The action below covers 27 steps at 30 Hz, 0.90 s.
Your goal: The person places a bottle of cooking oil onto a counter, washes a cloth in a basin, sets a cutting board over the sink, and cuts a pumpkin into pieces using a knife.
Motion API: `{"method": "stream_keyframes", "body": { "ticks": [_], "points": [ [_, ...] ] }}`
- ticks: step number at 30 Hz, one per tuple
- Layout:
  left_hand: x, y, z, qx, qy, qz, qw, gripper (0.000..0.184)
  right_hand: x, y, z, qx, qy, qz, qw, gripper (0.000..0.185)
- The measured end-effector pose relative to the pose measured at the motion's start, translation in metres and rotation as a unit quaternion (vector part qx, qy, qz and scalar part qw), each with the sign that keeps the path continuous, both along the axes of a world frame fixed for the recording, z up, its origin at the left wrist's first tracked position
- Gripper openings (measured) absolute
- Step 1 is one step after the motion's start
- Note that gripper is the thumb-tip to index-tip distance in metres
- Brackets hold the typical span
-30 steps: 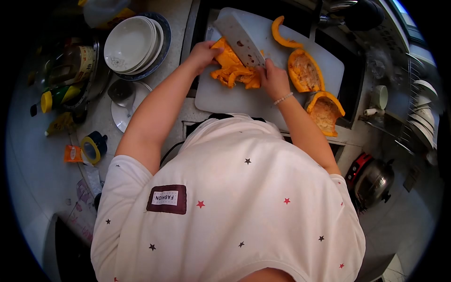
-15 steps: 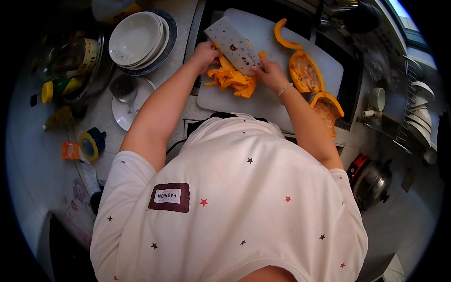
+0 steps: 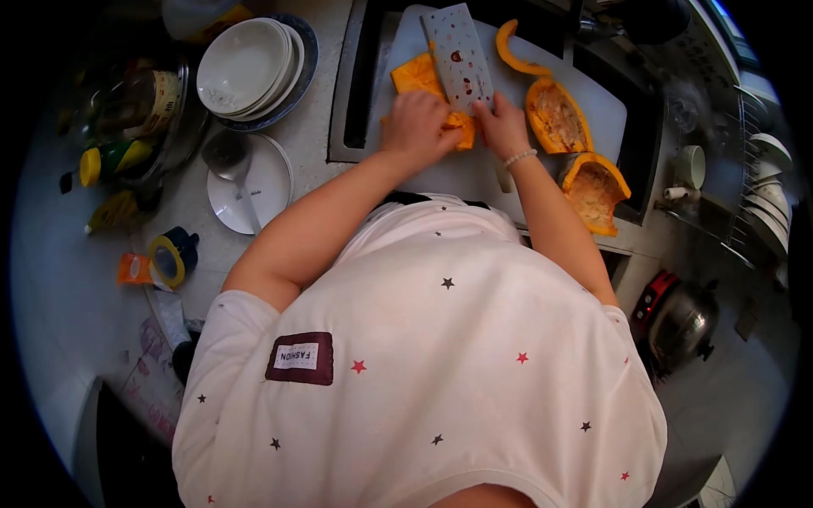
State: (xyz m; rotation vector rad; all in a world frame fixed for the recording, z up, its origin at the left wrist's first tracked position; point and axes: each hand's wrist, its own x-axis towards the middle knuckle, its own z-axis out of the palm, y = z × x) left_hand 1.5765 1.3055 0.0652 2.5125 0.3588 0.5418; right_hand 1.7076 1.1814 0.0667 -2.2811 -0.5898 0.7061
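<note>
My right hand (image 3: 503, 127) is closed round the lower end of a broad cleaver (image 3: 461, 61) with small printed figures on its blade. The blade points away from me over the cutting board (image 3: 593, 97). My left hand (image 3: 417, 127) lies with bent fingers over orange pumpkin peelings (image 3: 460, 127), to the left of the blade; its fingertips are partly hidden. A flat orange pumpkin piece (image 3: 417, 74) shows just beyond this hand. On the board's right side are a curved pumpkin strip (image 3: 513, 52) and a hollow pumpkin piece (image 3: 558, 117); another hollow piece (image 3: 594, 193) lies nearer me.
Stacked bowls (image 3: 246, 68) stand at the left, with a ladle (image 3: 229, 156) on a white plate (image 3: 269, 188) below them. Bottles (image 3: 106, 167) and a tape roll (image 3: 169, 259) are farther left. A dish rack (image 3: 738, 182) and a metal pot (image 3: 683, 322) are at the right.
My left hand has moved right and nearer me, onto the peelings, uncovering the flat pumpkin piece. The cleaver has swung more upright and to the right, and the peelings are now mostly covered.
</note>
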Motion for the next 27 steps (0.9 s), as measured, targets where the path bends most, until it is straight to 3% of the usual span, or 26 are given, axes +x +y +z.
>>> {"method": "stream_keyframes", "body": {
  "ticks": [1, 4, 6, 13, 16, 19, 27],
  "points": [
    [0.002, -0.007, 0.001, 0.002, 0.018, -0.045, 0.999, 0.032, 0.001, 0.001, -0.004, 0.000, -0.025, 0.005, 1.000, 0.031],
    [0.018, -0.015, 0.001, 0.002, 0.108, 0.023, 0.994, 0.029, -0.001, 0.002, -0.001, -0.019, -0.069, 0.014, 0.997, 0.032],
    [0.022, -0.016, -0.001, 0.019, 0.104, -0.006, 0.994, 0.027, -0.006, 0.001, 0.002, -0.031, -0.094, 0.015, 0.995, 0.031],
    [0.015, -0.009, -0.023, -0.054, 0.038, -0.098, 0.993, 0.021, -0.002, 0.000, -0.013, -0.018, -0.161, 0.032, 0.986, 0.030],
    [0.002, -0.009, -0.021, -0.043, 0.061, -0.133, 0.988, 0.020, -0.004, -0.002, -0.010, -0.023, -0.164, 0.037, 0.986, 0.030],
    [-0.016, -0.010, -0.018, -0.046, -0.052, -0.122, 0.990, 0.022, -0.002, 0.001, -0.009, -0.019, -0.158, 0.038, 0.986, 0.030],
    [-0.044, -0.013, 0.004, -0.085, -0.058, -0.120, 0.987, 0.018, 0.001, 0.003, 0.004, -0.025, -0.201, 0.073, 0.976, 0.030]
  ]
}}
